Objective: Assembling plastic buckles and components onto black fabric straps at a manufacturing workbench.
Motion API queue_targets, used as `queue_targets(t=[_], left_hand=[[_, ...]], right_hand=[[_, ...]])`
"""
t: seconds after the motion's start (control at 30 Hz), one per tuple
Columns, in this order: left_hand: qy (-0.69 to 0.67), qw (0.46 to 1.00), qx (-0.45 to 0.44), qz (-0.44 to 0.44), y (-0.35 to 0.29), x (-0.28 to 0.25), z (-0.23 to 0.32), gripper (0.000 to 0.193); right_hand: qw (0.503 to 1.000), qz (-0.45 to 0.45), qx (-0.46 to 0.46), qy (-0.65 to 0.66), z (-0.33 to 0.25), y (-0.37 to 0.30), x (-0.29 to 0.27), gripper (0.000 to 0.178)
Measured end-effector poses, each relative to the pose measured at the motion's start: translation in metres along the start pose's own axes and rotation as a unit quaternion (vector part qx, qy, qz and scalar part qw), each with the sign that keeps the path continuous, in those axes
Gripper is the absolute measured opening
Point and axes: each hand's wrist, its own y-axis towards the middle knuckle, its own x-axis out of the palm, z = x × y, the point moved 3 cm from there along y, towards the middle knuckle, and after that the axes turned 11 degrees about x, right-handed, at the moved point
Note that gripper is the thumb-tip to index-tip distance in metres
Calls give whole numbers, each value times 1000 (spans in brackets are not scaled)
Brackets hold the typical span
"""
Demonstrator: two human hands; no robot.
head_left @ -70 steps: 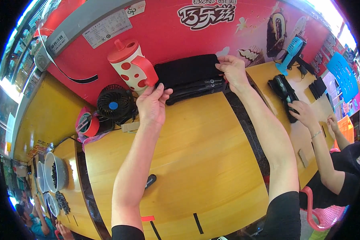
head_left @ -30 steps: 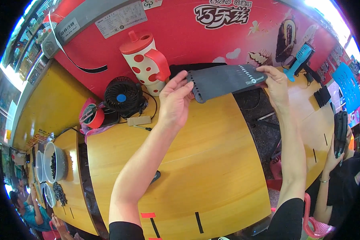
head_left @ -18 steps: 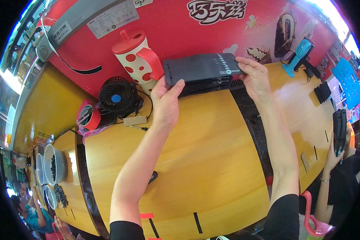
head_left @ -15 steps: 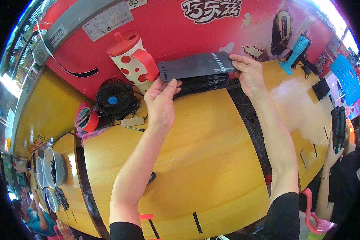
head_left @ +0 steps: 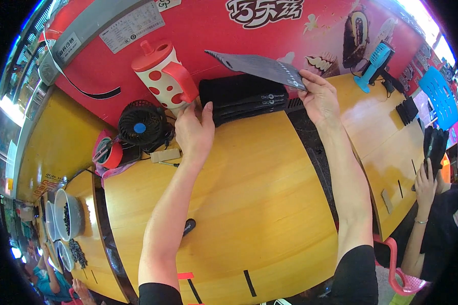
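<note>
Head view: the right hand (head_left: 320,101) is pinching the right end of a thin dark sheet (head_left: 259,68), its grip closed on that edge between thumb and fingers. The sheet is slanting in the air above a stack of black sheets (head_left: 241,94), its free left end pointing up in front of the red wall (head_left: 208,25). The left hand (head_left: 194,134) is hovering near the left end of the stack, its grip standing open with the thumb apart from the fingers; whether it is touching the stack, I cannot tell. A red-spotted white tumbler (head_left: 160,84) is standing just beyond that hand, and a black fan (head_left: 130,124) is sitting to its left. On the worktop (head_left: 254,188), a small dark piece (head_left: 189,226) is lying beside the left forearm. At the right, a co-worker's hand (head_left: 425,184) is holding a black bundle (head_left: 434,145).
</note>
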Motion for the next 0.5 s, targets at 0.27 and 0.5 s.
queue_targets(t=[0.27, 0.5], left_hand=[[-93, 993, -62, -22, 4, 6, -9, 32], [-183, 976, -118, -3, 3, 10, -14, 29]], right_hand=[[999, 0, 2, 53, 13, -5, -3, 24], [997, 35, 29, 69, 21, -11, -9, 22]])
